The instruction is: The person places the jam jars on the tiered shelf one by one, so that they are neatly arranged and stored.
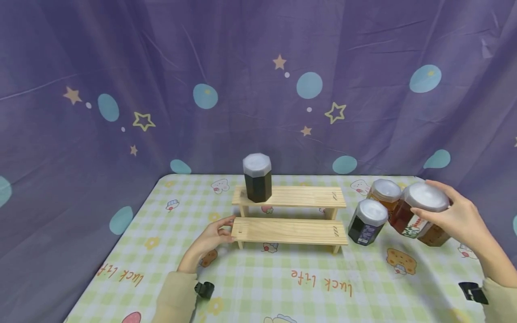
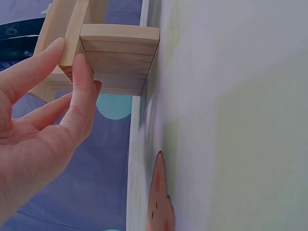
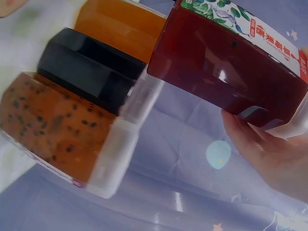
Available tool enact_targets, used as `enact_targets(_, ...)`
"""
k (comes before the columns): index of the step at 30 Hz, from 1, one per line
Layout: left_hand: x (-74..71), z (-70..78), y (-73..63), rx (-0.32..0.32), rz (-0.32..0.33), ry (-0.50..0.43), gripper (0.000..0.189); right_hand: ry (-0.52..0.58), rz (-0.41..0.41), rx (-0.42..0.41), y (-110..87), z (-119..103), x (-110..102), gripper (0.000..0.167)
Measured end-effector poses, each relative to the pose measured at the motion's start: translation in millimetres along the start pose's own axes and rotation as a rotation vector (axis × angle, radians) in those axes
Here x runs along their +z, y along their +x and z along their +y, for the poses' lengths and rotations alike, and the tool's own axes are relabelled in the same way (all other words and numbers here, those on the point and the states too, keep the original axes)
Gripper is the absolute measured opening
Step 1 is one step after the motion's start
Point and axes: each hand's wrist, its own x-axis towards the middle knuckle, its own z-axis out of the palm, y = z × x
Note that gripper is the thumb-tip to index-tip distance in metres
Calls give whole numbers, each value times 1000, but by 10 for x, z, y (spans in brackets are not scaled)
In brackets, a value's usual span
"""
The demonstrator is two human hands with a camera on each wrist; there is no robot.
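With thumb and fingers, my left hand (image 1: 211, 237) pinches the left end of the lower board of a two-step wooden shelf (image 1: 288, 231); the left wrist view shows the grip on the board's end (image 2: 72, 45). My right hand (image 1: 464, 217) grips a dark red jam jar (image 3: 216, 62) near its white lid, tilted and held above the other jars. Standing below and around it are a dark jar (image 1: 365, 228) with a purple label, an orange jar (image 3: 120, 24) and a brown jar (image 3: 57, 130) with black seeds. Another dark jar (image 1: 258, 185) stands on the upper step's left end.
A green-checked tablecloth (image 1: 258, 287) with printed cartoons covers the table. Behind it hangs a purple curtain (image 1: 250, 45) with stars and blue ovals. The standing jars are close together, right of the shelf.
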Motion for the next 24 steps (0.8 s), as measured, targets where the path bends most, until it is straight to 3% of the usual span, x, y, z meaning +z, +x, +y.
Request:
enact_targets(13, -4, -13, 1, 1, 8, 6, 65, -23, 2, -19, 152, -226, -102, 80)
enact_targets(24, 10, 13, 3, -16, 23, -1, 66, 62, -17, -74, 278, -413, -54, 75)
